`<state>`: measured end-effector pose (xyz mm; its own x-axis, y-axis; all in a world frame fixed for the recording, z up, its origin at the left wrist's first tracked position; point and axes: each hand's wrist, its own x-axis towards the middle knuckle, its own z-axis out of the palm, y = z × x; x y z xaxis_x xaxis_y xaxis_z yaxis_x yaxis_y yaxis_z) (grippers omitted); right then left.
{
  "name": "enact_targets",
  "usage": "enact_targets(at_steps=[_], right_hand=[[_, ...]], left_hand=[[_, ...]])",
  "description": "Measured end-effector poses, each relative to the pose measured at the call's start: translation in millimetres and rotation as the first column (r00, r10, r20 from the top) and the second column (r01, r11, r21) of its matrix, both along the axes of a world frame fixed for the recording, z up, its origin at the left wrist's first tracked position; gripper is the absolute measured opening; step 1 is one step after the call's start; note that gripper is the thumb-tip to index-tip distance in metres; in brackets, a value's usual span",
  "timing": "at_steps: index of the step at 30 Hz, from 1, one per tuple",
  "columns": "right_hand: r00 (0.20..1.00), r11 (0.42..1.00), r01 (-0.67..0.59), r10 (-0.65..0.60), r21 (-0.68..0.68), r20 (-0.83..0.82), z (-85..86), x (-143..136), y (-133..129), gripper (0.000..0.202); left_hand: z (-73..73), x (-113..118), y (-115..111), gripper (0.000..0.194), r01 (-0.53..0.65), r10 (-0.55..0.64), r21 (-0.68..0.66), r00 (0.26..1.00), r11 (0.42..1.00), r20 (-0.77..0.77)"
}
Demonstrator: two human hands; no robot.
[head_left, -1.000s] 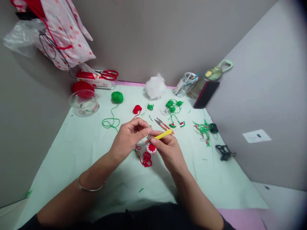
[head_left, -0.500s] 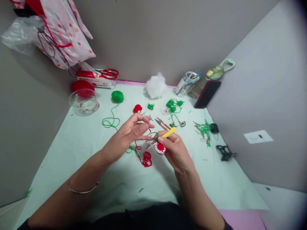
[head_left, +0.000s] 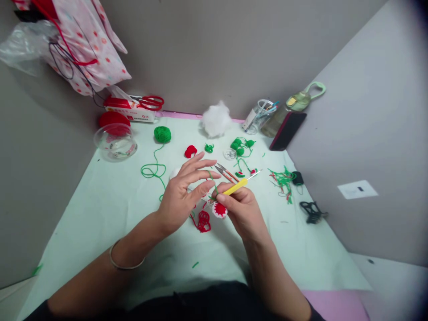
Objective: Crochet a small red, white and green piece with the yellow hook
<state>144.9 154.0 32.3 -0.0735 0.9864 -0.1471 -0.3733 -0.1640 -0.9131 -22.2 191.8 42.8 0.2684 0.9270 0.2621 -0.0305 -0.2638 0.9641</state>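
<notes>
Crochet piece [head_left: 220,210], round, red center with white edge, hangs at the fingertips of the right hand [head_left: 243,206], above the middle of the pale green cloth [head_left: 133,249]. Right hand is closed, gripping the piece plus a yellow-handled hook [head_left: 236,187]; one thin metal end of the hook points off to the upper right. Left hand [head_left: 187,187] is just beside, fingers spread and slightly curved, green strand [head_left: 212,179] running from its fingers to the right fingertips. Exact contact at the fingertips too small to tell. Bracelet [head_left: 127,268] on left wrist.

Red yarn tangle [head_left: 204,221] lies on the cloth near the piece. Snips [head_left: 227,174] just beyond the right hand, partly hidden by it. Red crochet bit [head_left: 190,151] beyond the left hand, green yarn ball [head_left: 162,134] farther left, white fluff [head_left: 216,119] at the back. Small green pieces [head_left: 240,146] right of center, next to a clear disc [head_left: 229,154]. Yarn scraps [head_left: 282,178] to the right, touching or just beside a black spool [head_left: 297,178]; black claw clip [head_left: 312,212] nearer the right edge. Phone [head_left: 288,131] leans by a bottle [head_left: 298,102], back right.
</notes>
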Motion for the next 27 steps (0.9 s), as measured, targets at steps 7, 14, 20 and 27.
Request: enact_targets(at_steps=[7, 14, 20, 27], right_hand=[[0.993, 0.971, 0.059, -0.082, 0.233, 0.09, -1.7, 7, 2, 0.01], [0.873, 0.789, 0.185, -0.405, 0.586, 0.271, 0.6, 1, -4, 0.008], [0.66, 0.628, 0.065, -0.61, 0.776, 0.438, -0.2, -4, -10, 0.03], [0.334, 0.455, -0.145, -0.813, 0.879, 0.476, -17.2, -1, -15, 0.049]], left_hand=[[0.9, 5, 5, 0.007, 0.115, 0.151, -0.475, 0.86, 0.872, 0.487], [-6.4, 15, -4, 0.027, 0.096, 0.095, -0.47, 0.926, 0.877, 0.366], [-7.3, 22, -11, 0.044, 0.215, 0.053, -0.541, 0.898, 0.813, 0.436], [-3.8, 21, -17, 0.052, 0.188, 0.043, -0.528, 0.918, 0.828, 0.394]])
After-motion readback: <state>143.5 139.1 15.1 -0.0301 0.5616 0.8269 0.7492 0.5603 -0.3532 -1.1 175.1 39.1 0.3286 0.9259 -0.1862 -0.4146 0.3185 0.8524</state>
